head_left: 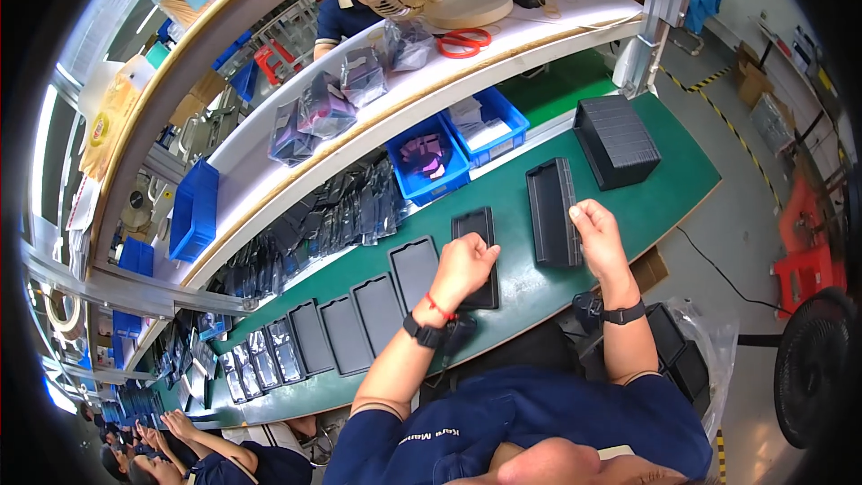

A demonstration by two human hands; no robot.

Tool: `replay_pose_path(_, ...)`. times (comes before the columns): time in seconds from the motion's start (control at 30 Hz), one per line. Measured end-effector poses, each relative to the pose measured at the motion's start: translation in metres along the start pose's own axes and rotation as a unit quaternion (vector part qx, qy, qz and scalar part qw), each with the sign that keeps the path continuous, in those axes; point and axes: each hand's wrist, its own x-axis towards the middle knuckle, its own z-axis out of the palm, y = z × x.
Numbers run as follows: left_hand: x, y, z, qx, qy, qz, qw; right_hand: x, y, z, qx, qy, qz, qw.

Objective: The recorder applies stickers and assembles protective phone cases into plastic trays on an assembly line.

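Two hands of mine are over the green belt [539,283], and both hide a part of what they touch. My left hand [464,265] lies as a loose fist on a flat black tray [476,226]; the fingers are curled down onto it, and I cannot tell if they pinch something, because the back of the hand covers them. The lower half of this tray is hidden under my wrist. My right hand [597,235] rests at the right edge of a stack of black trays [551,211]. The fingers are bent close together and seem to touch this edge, but whether they really grip it I cannot see.

Left of my left hand, a row of similar flat trays [359,310] runs along the belt; far down it they become small and hard to make out. A bigger stack of ribbed black trays [617,139] stands well apart from my right hand, near the far right end of the belt. Behind the belt sits a blue bin [429,162]; its contents are too small to name.

Between the two stacks the belt is bare, and also between my two hands. The near edge of the belt passes just under my forearms. A co-worker's hands [166,427] show at the lower left, partly cut off.
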Motion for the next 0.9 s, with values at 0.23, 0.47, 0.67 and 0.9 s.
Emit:
replay_pose_path(0.23,0.011,0.043,0.035,-0.153,-0.104,0.018,0.983,-0.013,-0.01,0.024,-0.221,-0.041,-0.185,0.957)
replay_pose_path(0.47,0.019,0.028,0.036,-0.251,-0.032,-0.029,0.967,0.006,0.004,-0.011,-0.213,0.081,-0.052,0.972)
replay_pose_path(0.67,0.037,0.025,0.077,-0.013,-0.155,-0.027,0.988,0.012,-0.003,-0.047,-0.012,-0.018,0.055,0.998)
replay_pose_path(0.9,0.036,0.053,0.101,-0.23,-0.143,-0.046,0.962,0.002,-0.009,-0.015,-0.157,-0.054,0.019,0.986)
